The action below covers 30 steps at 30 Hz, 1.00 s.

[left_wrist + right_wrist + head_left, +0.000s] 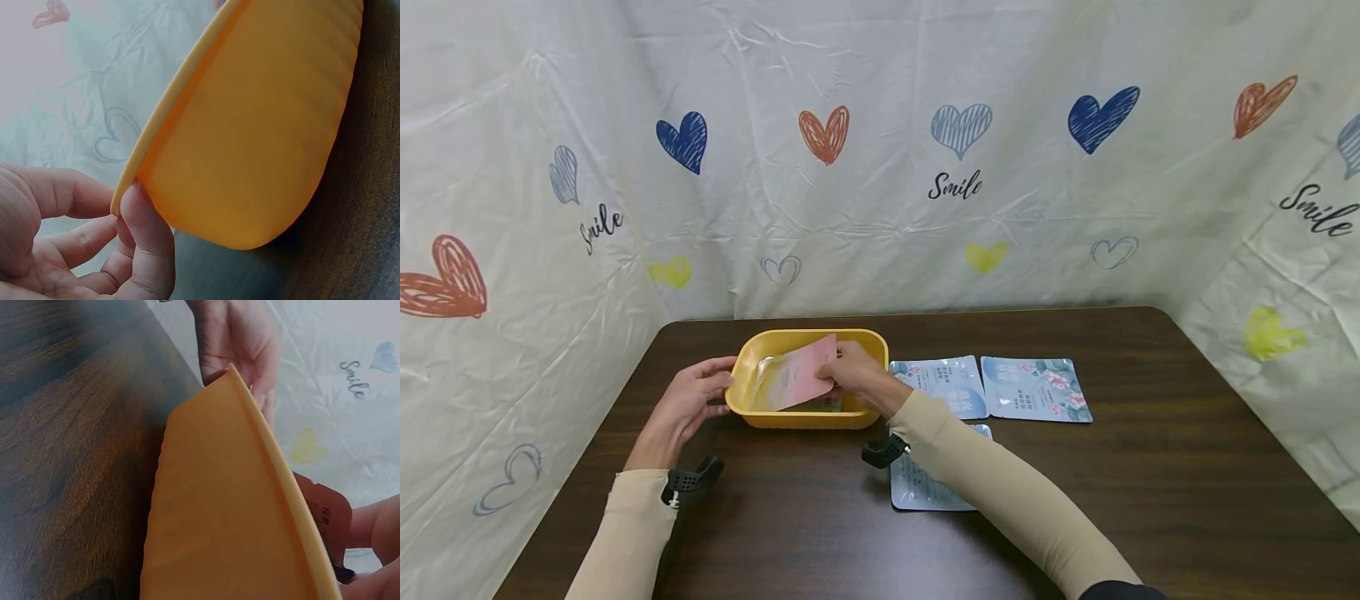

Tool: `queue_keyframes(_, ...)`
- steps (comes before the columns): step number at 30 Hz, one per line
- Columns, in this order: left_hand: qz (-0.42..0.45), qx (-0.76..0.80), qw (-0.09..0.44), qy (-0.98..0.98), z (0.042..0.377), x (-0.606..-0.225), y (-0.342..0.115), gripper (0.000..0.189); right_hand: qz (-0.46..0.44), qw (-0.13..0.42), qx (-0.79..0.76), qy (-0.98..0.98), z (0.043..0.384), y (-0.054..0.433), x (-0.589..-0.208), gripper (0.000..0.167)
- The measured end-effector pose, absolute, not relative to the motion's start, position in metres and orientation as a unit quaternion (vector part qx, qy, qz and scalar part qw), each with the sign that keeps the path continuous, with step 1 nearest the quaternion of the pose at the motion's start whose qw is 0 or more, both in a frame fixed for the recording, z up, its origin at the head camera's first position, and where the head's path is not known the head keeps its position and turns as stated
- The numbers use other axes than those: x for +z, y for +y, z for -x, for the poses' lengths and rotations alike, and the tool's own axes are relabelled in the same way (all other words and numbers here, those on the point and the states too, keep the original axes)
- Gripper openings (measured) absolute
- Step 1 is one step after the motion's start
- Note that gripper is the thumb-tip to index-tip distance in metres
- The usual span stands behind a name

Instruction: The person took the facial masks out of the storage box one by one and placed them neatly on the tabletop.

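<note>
A yellow plastic basket (pixel 808 422) stands toward the back left of the table. My left hand (pixel 688 404) is at its left end; in the left wrist view, the thumb and a finger pinch the basket's rim (pixel 150 134). Inside the basket, my right hand (pixel 859 372) pinches the right edge of a flat sachet (pixel 805 372), pink fading to yellow. The sachet is tilted up above other packets, which it mostly covers. From the right wrist, the sachet's pink corner (pixel 325 512) shows behind the basket wall, with fingers at its edge.
Two light-blue floral sachets, a left one (pixel 955 379) and a right one (pixel 1037 390), lie right of the basket. Another pale-blue sachet (pixel 925 487) lies nearer, partly under the right forearm. A white cloth (pixel 880 275) printed with hearts hangs behind the dark wooden table (pixel 775 517).
</note>
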State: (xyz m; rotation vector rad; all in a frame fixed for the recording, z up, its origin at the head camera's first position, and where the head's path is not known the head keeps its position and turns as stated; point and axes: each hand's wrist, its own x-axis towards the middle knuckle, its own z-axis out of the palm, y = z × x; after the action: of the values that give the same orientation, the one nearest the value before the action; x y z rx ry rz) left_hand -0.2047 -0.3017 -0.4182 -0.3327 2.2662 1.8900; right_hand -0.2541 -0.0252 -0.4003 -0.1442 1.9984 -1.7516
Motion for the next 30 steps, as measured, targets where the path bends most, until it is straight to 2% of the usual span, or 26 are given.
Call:
queue_keyframes(12,0.114,0.632,0.088,0.762,0.208,-0.417,-0.301,0.051,0.080,0.219,-0.640,0.732,0.248,0.005,-0.375,0.043)
queue_keyframes(30,0.121,0.629,0.091,0.763,0.207,-0.420,-0.300,0.054,0.103,0.205,-0.678,0.698,0.229,0.097,-0.354,0.053)
